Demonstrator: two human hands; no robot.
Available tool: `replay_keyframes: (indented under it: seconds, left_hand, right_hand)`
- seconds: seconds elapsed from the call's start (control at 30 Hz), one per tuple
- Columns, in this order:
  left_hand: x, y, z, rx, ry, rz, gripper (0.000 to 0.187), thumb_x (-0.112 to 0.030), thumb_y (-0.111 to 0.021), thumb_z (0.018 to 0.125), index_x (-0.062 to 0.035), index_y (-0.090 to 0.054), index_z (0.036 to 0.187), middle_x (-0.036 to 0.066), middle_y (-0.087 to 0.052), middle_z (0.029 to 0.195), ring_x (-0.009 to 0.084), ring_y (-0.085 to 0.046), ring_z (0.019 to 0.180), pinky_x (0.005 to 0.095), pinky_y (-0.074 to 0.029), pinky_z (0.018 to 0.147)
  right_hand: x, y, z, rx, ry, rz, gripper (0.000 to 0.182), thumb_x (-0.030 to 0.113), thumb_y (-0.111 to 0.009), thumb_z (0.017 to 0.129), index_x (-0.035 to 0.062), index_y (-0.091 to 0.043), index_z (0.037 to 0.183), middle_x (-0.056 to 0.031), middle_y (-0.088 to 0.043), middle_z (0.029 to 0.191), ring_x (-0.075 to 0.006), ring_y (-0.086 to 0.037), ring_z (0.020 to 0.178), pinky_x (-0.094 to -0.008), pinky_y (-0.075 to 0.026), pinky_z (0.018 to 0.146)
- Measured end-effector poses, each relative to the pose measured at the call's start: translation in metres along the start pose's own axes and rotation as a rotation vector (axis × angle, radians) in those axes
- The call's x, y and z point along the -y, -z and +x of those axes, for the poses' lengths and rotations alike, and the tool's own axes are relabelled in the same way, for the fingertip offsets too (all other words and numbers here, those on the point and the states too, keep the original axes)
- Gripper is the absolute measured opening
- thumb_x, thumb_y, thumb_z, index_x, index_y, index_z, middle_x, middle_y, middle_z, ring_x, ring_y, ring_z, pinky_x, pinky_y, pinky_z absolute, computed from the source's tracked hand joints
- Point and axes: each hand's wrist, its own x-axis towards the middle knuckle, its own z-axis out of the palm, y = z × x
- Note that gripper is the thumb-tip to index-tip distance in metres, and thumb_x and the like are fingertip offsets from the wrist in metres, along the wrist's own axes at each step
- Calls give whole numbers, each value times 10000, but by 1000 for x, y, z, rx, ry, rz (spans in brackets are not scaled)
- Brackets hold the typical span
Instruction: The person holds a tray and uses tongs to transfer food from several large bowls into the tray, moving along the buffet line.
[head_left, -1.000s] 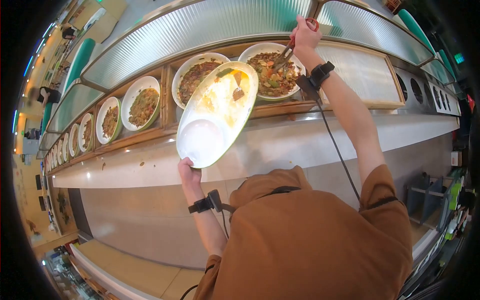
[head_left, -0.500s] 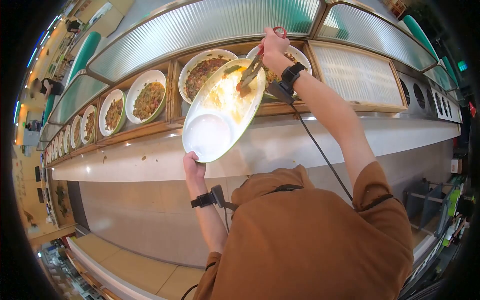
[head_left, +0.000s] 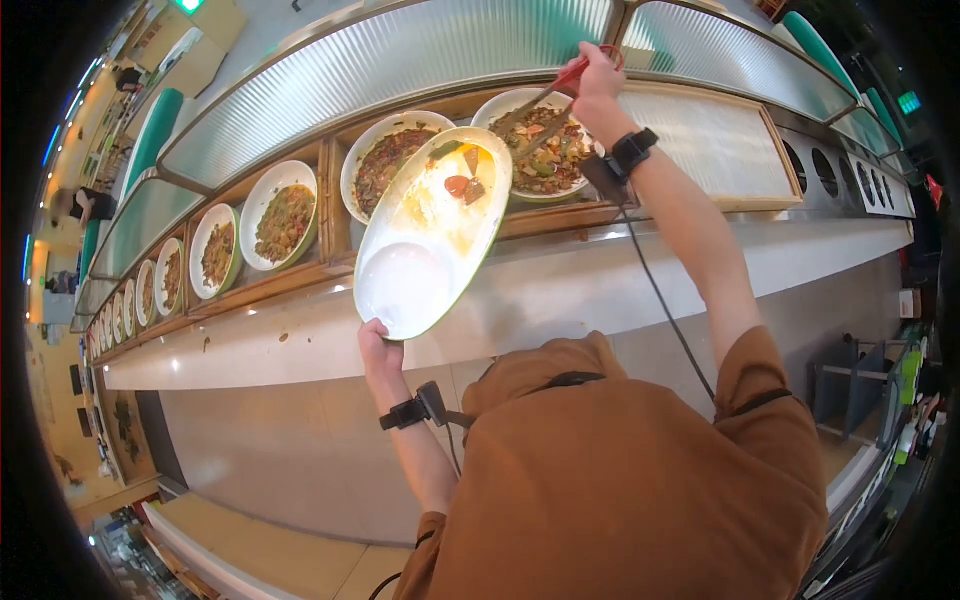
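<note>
My left hand (head_left: 378, 345) grips the near edge of a white oval plate (head_left: 408, 285) with a round dip at its near end. Several pieces of food (head_left: 466, 188) and a yellowish smear lie at the plate's far end. My right hand (head_left: 598, 78) is closed on the red handles of metal tongs (head_left: 548, 100). The tongs' arms stand apart, their tips down at the food in the right-hand bowl (head_left: 490, 112). Beside it, a second bowl (head_left: 350, 165) of mixed food is partly hidden behind the plate.
More white bowls of food (head_left: 262, 258) run left along a wooden-framed counter (head_left: 325, 215). Ribbed clear guards (head_left: 400, 70) rise behind them. A ribbed panel in a wooden frame (head_left: 700, 145) lies to the right. A pale ledge (head_left: 270, 335) runs along the front.
The tongs have moved from over the plate right to the right-hand bowl, and food pieces now lie on the plate. The plate has shifted slightly left and toward me.
</note>
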Motion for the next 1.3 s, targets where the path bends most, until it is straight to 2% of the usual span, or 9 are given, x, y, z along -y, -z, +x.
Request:
replay_keyframes:
  seconds: [0.17,0.3,0.67,0.7,0.83,0.93,1.13,1.17,1.3]
  left_hand:
    - [-2,-2,-2,-19,0,17,723,1,-386,493,74,-355,1211,161,-479,1164,316,-451,1115,394,-397,965]
    - [-3,-5,-3,-29,-5,31,734,2,-380,491,74,-348,1221,164,-471,1184,321,-441,1131,398,-385,980]
    - [-2,-11,-7,-55,-14,51,727,1,-375,505,80,-342,1227,171,-458,1205,328,-427,1148,411,-369,999]
    - [-2,-12,-8,-51,-16,58,724,1,-375,506,81,-343,1225,171,-458,1203,327,-427,1148,410,-371,997]
    - [-3,-10,-7,-55,-20,58,710,3,-377,509,85,-349,1213,171,-463,1191,320,-436,1137,404,-382,986]
    - [-2,-10,-8,-70,-22,52,703,6,-375,509,86,-353,1207,168,-470,1176,315,-447,1123,398,-389,978]
    - [-2,-8,-6,-50,-28,43,698,10,-373,507,83,-359,1201,165,-479,1160,312,-455,1110,392,-390,976]
    - [-2,-8,-6,-51,-30,47,696,10,-374,506,82,-362,1199,165,-479,1159,312,-455,1108,392,-389,976]
    - [-3,-12,-8,-66,-8,39,717,3,-383,491,78,-371,1204,175,-481,1181,327,-444,1135,414,-369,996]
  right_hand:
    - [24,52,23,218,271,-315,219,149,-635,782,16,-540,637,-59,-533,522,-140,-512,443,-272,-404,420]
    - [28,66,27,90,263,-332,215,149,-621,793,15,-544,643,-58,-535,526,-145,-510,431,-271,-398,366]
    - [-24,46,28,-171,147,-369,263,176,-630,763,47,-495,578,-59,-501,470,-149,-483,392,-288,-393,405]
    - [-25,45,24,-184,90,-449,299,276,-619,759,24,-561,610,-91,-573,563,-191,-558,494,-324,-431,499]
    - [-57,50,36,-252,111,-698,388,406,-620,711,25,-590,643,-136,-600,631,-301,-593,633,-389,-444,624]
    - [-63,46,32,-312,208,-717,287,238,-647,746,49,-479,610,-48,-501,501,-153,-487,404,-297,-411,438]
    - [-54,46,34,-337,223,-572,251,207,-650,740,35,-487,659,-53,-486,520,-168,-467,383,-311,-387,390]
    - [-49,49,34,-299,117,-531,276,264,-650,747,15,-553,683,-82,-571,612,-207,-548,518,-350,-425,508]
    - [-23,33,21,-299,98,-276,232,172,-647,749,6,-499,681,-49,-476,473,-170,-464,369,-307,-383,374]
